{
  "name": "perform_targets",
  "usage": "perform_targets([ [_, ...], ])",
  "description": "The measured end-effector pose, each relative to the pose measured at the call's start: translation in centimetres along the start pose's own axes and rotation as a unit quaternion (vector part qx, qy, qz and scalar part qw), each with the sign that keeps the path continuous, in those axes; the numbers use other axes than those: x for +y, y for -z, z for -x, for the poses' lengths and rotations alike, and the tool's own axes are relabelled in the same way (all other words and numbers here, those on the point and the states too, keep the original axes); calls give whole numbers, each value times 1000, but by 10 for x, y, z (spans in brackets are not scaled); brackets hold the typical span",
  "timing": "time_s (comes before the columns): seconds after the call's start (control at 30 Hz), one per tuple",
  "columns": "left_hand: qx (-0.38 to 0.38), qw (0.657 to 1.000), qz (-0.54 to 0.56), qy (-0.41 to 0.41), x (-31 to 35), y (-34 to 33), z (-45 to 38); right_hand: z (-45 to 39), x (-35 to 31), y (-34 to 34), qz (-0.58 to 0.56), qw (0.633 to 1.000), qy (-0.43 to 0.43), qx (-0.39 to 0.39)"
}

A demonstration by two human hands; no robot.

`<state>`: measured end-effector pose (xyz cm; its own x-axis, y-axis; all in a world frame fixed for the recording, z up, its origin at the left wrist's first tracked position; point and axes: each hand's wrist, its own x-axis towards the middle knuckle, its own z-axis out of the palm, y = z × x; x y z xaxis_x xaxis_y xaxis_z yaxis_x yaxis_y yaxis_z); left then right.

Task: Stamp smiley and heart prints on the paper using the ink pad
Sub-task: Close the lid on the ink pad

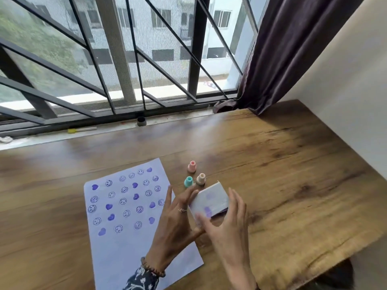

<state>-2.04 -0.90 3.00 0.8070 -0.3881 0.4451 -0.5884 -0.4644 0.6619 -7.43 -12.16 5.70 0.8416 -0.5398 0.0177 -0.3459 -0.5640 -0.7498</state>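
Purple-smudged ink pad [210,203] sits between my left hand [175,225] and right hand [227,228], both holding it beside the paper [117,243]; its underside and my fingertips are hidden.

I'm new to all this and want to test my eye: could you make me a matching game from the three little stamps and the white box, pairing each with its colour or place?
Things:
1. farthest stamp
2. stamp nearest the paper
3. stamp beside the box
4. ink pad box

Descriptions:
A. teal
B. held between both hands, purple smudges on its lid
C. pink
D. beige

Pairs: 1-C, 2-A, 3-D, 4-B
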Motion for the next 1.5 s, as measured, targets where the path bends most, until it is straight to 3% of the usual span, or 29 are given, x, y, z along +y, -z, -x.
perform_targets([
  [0.07,-4,1000,9,-3,0,-1,2,6,-6,-8,87,994,64,20],
  [0.23,-10,1000,27,-10,-5,-6,7,2,-3,-20,160,986,51,16],
  [0.4,-63,993,72,67,-23,-8,16,-2,12,-22,161,986,-37,25],
  [0.53,-100,984,77,125,-37,-10,13,-8,25,-25,168,984,-51,21],
  [0.83,-123,979,68,151,-46,-18,12,-12,35,-37,169,985,-42,-8],
  [1.03,-155,976,83,125,-46,-14,12,-9,36,-37,190,981,-29,-33],
  [1.5,-180,972,93,121,-49,-12,12,-8,39,-44,198,979,-35,13],
])
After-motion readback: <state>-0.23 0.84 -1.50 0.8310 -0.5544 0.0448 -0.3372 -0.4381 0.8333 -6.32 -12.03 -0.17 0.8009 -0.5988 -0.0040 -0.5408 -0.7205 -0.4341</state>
